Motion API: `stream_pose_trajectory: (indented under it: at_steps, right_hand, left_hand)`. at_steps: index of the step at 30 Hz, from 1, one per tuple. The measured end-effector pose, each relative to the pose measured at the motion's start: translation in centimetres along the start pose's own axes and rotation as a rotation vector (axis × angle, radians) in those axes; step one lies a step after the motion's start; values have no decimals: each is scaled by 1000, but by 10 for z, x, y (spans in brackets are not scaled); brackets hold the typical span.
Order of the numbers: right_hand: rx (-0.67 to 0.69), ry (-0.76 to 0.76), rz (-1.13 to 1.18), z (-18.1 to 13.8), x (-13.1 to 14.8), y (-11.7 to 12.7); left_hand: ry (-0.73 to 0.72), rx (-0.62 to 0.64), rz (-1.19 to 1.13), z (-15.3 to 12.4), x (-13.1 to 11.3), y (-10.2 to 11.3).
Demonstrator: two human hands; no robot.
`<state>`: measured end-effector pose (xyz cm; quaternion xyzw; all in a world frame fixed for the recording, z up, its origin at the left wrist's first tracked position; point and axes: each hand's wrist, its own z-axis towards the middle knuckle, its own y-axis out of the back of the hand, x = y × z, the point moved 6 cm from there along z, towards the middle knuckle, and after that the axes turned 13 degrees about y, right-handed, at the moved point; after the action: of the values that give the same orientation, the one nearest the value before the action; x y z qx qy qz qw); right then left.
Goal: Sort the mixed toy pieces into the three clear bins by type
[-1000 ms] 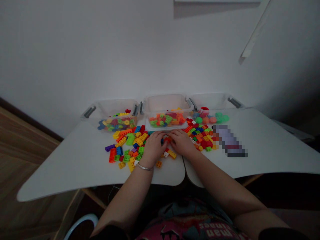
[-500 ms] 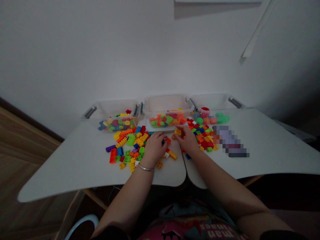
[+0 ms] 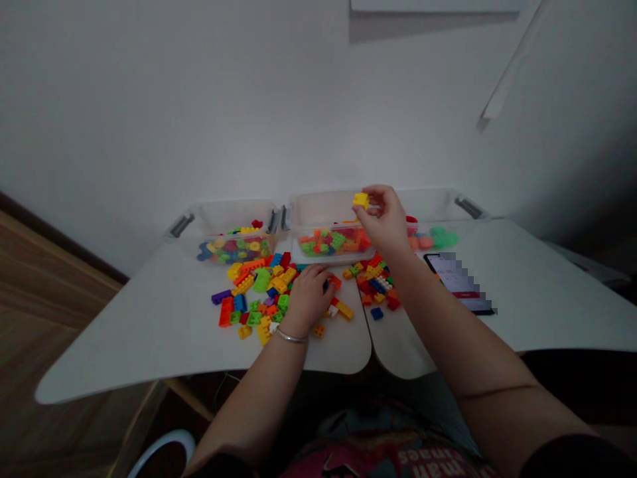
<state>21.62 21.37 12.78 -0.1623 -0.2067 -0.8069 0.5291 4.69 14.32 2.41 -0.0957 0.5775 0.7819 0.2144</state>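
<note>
My right hand (image 3: 385, 216) is raised over the middle clear bin, pinching a small yellow toy brick (image 3: 361, 200) between thumb and fingers. Lower down, my left hand (image 3: 311, 295) rests on the right side of a pile of mixed toy bricks (image 3: 261, 279). Its fingers are bent and apart from the thumb, and something dark blue shows in the gap. Beneath the raised hand, the middle clear bin (image 3: 328, 219) contains orange, green and red bricks. A second brick pile (image 3: 378, 282) lies on the right table section, partly behind my right forearm.
At the back left, another clear bin (image 3: 233, 212) holds colourful pieces. The right clear bin (image 3: 438, 202) has green and orange pieces and a red rim inside. A phone (image 3: 460, 285) lies on the white table (image 3: 164, 318), which has a seam down its middle.
My right hand has lifted up and away from the table with the yellow brick, and now hovers above the middle bin. My left hand has stayed in place.
</note>
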Motion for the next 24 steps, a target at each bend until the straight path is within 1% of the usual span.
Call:
stream_pose_trajectory:
  at_steps: [4, 8, 11, 15, 20, 22, 24]
  right_hand:
    - [60, -73, 14, 19, -7, -23]
    - [242, -107, 20, 23, -5, -53]
    - [307, -114, 8, 23, -3, -68]
    - [360, -151, -108, 21, -5, -75]
    - [481, -128, -179, 17, 0, -79]
    - [495, -119, -194, 16, 0, -80]
    - [474, -113, -190, 16, -1, -80]
  left_hand:
    - [4, 0, 3, 0, 1, 0]
    - [-1, 2, 9, 0, 1, -1]
    - [-13, -12, 6, 0, 1, -1]
    - [-17, -15, 6, 0, 0, -1]
    - [-11, -10, 2, 0, 1, 0]
    - [-14, -10, 2, 1, 1, -1]
    - [-16, -10, 2, 1, 1, -1]
